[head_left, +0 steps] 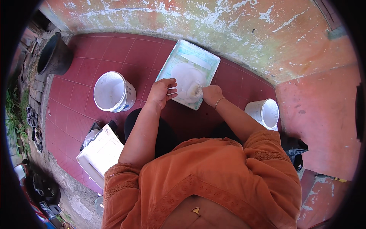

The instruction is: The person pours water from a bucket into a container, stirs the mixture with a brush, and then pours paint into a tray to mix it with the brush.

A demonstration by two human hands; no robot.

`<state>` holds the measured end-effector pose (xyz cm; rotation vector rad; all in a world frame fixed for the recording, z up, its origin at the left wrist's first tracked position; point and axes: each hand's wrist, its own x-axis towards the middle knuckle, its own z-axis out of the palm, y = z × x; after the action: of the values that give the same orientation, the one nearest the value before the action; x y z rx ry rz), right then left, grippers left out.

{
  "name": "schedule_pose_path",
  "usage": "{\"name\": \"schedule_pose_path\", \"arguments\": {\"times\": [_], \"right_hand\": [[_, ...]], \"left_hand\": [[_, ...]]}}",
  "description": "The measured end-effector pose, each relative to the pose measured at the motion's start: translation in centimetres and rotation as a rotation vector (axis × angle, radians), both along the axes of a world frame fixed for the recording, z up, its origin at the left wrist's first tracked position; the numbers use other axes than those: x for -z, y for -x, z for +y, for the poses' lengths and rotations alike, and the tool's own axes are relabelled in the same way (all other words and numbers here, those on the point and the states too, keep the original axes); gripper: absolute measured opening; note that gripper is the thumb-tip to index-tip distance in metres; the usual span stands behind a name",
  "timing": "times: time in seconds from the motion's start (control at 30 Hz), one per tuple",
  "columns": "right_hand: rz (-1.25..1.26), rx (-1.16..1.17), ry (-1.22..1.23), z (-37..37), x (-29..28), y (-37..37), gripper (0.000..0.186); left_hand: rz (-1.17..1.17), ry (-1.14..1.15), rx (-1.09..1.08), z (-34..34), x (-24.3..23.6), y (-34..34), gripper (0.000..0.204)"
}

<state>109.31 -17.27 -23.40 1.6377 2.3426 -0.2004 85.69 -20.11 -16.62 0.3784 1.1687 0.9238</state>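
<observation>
On the red tile floor (87, 76), my left hand (162, 91) grips the paint tray (202, 57) rim. My right hand (211, 93) holds a rag (196, 91), wiping inside; next calls for firm strokes.

1. paint tray (206, 57): pale green rim, white inside.
2. two buckets (114, 91): white.
3. floor tiles (95, 57): dark red, square grid.
4. wall (267, 34): orange-pink, flaking white patches.
5. pot (55, 57): black.
6. sleeve (126, 179): orange.

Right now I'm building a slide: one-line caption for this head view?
Both hands, left hand and right hand, at a paint tray on red tiles, white buckets alongside.
</observation>
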Motion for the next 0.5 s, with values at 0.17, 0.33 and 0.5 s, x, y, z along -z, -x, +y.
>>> {"name": "schedule_pose_path", "arguments": {"times": [0.17, 0.33, 0.5], "right_hand": [[0.015, 0.081, -0.039, 2.0, 0.2, 1.2, 0.024], [-0.026, 0.056, 0.100, 0.6, 0.7, 3.5, 0.024], [0.052, 0.233, 0.055, 2.3, -1.8, 2.1, 0.023]], "left_hand": [[-0.002, -0.006, 0.035, -0.4, 0.2, 0.1, 0.030], [0.001, -0.003, 0.024, -0.2, 0.3, 0.2, 0.029], [-0.007, -0.011, 0.011, -0.2, 0.2, 0.5, 0.028]]}}
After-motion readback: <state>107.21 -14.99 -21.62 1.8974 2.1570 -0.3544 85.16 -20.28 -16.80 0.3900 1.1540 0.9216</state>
